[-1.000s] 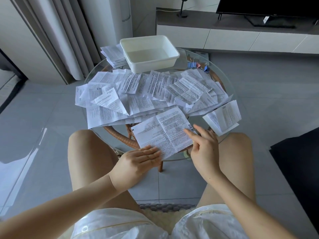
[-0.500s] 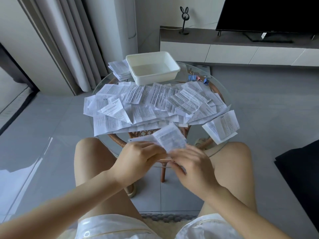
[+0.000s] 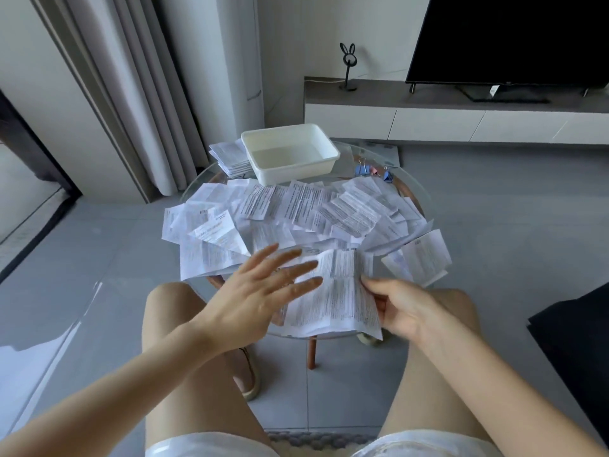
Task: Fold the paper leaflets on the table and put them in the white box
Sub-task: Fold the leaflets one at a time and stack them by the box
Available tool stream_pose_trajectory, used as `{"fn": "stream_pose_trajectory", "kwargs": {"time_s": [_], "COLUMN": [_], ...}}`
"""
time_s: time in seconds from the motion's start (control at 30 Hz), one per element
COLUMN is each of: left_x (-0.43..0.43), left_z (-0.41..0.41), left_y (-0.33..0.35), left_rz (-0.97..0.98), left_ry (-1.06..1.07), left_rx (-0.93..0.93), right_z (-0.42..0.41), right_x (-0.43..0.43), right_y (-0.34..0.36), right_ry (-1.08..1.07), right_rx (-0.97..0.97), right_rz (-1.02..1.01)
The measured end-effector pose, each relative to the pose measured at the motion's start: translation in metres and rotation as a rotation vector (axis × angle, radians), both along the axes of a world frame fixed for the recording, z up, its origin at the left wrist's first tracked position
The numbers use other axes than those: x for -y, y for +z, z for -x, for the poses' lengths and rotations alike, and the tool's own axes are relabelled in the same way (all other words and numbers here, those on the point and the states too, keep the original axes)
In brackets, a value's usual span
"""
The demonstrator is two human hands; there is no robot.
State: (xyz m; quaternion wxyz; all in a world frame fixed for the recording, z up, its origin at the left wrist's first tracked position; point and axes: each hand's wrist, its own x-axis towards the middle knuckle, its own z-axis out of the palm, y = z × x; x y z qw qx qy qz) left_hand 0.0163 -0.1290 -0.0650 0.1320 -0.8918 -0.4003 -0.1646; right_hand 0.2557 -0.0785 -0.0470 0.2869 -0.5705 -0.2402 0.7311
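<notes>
The leaflet (image 3: 336,291) in work lies on the near edge of the glass bench (image 3: 349,164), directly between the two hands, with its long axis running away from the person and a cross crease about halfway along it. The right hand (image 3: 398,305) pinches its right edge, fingers (image 3: 375,286) curled round the paper at the level of that crease. The left hand (image 3: 260,291) is over the sheet's left part with its fingers (image 3: 298,272) straight and spread apart, holding nothing; whether they press on the paper or hover just above it cannot be told. The left hand is therefore the free one, and probably the one to flatten or turn a flap, while the right hand anchors the sheet. Beyond the fingertips lies a wide, overlapping spread of unfolded leaflets (image 3: 296,209), covering most of the bench. Past that, at the far side, stands the white box (image 3: 293,174), well apart from both hands and slightly nearer the left hand's line of reach. Just left of the box sits a stack of papers (image 3: 230,158); to its right are a few binder clips (image 3: 372,169). Another leaflet (image 3: 421,258) lies beyond the right fingers, overhanging the bench rim. A reach to the box must pass over the loose spread, which a trailing corner could disturb.
</notes>
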Motion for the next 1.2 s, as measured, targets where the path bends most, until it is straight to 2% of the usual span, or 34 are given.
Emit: {"fn": "stream_pose_trajectory", "kwargs": {"time_s": [0.23,0.37,0.53,0.63,0.7,0.77,0.8,0.87,0.97,1.03,1.13,1.2], "left_x": [0.01,0.016,0.017,0.018,0.018,0.018,0.018,0.019,0.022,0.027,0.033,0.034], "left_z": [-0.008,-0.011,-0.013,-0.013,-0.012,-0.012,-0.012,-0.011,-0.011,-0.013,-0.023,-0.032], "left_y": [-0.029,-0.042,-0.048,-0.051,-0.053,-0.056,-0.057,-0.059,-0.059,-0.057,-0.053,-0.05], "left_rz": [0.363,0.412,0.319,0.285,0.275,0.275,0.278,0.286,0.313,0.34,0.287,0.216], "left_ry": [-0.09,-0.137,-0.157,-0.161,-0.157,-0.157,-0.157,-0.16,-0.158,-0.11,0.108,0.317], "left_rx": [0.102,0.143,0.183,0.16,0.155,0.161,0.165,0.168,0.222,0.355,0.581,0.696], "right_z": [-0.004,-0.006,-0.018,-0.034,-0.047,-0.056,-0.057,-0.056,-0.055,-0.054,-0.047,-0.04], "right_x": [0.009,0.012,0.026,0.037,0.042,0.043,0.042,0.038,0.03,0.027,0.028,0.028], "right_y": [-0.02,-0.02,-0.024,-0.031,-0.039,-0.05,-0.055,-0.066,-0.07,-0.069,-0.063,-0.063], "right_ry": [0.07,0.171,0.344,0.42,0.613,0.867,0.967,1.019,0.898,0.818,0.586,0.411], "right_rx": [0.126,0.294,0.711,1.047,1.128,1.117,1.118,1.098,0.981,0.887,0.76,0.767], "right_rz": [-0.09,-0.231,-0.741,-1.232,-1.521,-1.636,-1.659,-1.707,-1.796,-1.791,-1.573,-1.42]}}
